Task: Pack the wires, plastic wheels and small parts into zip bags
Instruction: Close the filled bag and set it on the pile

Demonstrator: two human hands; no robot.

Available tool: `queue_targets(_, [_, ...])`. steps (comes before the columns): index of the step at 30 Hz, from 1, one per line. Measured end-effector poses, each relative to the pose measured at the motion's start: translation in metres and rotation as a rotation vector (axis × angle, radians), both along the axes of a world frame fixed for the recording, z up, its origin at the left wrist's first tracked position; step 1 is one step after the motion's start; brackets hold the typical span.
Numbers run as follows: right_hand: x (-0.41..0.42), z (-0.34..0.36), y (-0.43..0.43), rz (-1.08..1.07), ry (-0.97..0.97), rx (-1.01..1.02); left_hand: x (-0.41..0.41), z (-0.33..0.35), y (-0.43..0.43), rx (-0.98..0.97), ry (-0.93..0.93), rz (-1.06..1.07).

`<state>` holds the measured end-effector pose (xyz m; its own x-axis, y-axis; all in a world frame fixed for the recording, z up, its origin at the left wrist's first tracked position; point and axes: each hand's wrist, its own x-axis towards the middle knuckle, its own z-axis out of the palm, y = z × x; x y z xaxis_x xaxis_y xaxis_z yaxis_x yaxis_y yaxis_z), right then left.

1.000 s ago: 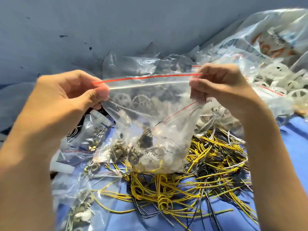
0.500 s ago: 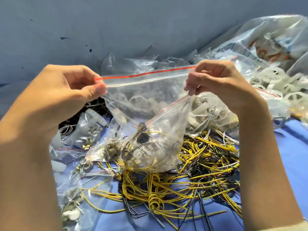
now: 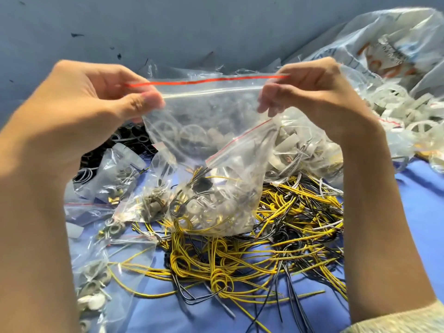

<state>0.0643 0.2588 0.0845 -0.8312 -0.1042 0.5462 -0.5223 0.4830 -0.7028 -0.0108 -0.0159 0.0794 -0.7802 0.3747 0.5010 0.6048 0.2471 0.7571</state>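
A clear zip bag [image 3: 211, 131] hangs in the air, stretched taut along its top edge. The left hand [image 3: 96, 104] pinches its left corner between thumb and fingers, and the right hand [image 3: 317, 92] pinches its right corner the same way. The packed contents [image 3: 209, 207], yellow and black wires, pale wheels and small metal bits, sag in the bottom of the bag. Directly below the bag lies the loose wire heap [image 3: 264, 255] on a blue cloth [image 3: 420, 200]. Small filled bags [image 3: 113, 181] sit below and to its left, and loose plastic wheels [image 3: 413, 116] lie to its right. Whether the zip track is pressed shut along its whole length cannot be told. If a gap remains in the middle, tipping or dropping the bag would likely spill parts back into the heap (a tedious re-sort). A wire end caught in the track would keep it from sealing. The slick film could also slip from one pinch, letting the bag swing down by a single corner. The bag shows only a red strip [image 3: 206, 80] and no label. The big plastic sack [image 3: 384, 44] above and to its right bears orange and dark print, too blurred to read.
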Motion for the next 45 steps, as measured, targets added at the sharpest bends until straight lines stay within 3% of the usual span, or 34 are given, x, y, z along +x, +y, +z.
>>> queue_targets(7, [0.004,0.0,-0.002,0.019,0.015,0.009,-0.005,-0.003,-0.005,-0.016,0.031,0.029])
queue_targets(11, [0.003,0.003,-0.01,0.032,0.003,0.008,-0.018,0.001,-0.016,-0.136,0.096,-0.083])
queue_targets(17, [0.005,0.005,-0.013,0.025,0.026,0.043,-0.026,-0.005,-0.013,-0.143,0.128,-0.113])
queue_targets(25, [0.009,0.01,-0.02,-0.028,0.032,0.176,-0.006,-0.003,-0.004,-0.17,0.187,-0.15])
queue_targets(34, [0.01,0.016,-0.027,-0.179,0.015,0.409,0.014,-0.002,0.011,-0.224,0.184,-0.015])
queue_targets(39, [0.01,0.015,-0.029,-0.161,-0.024,0.353,0.019,0.002,0.017,-0.264,0.264,0.012])
queue_targets(45, [0.002,0.013,-0.039,-0.244,0.004,0.468,0.026,0.001,0.029,-0.301,0.334,0.021])
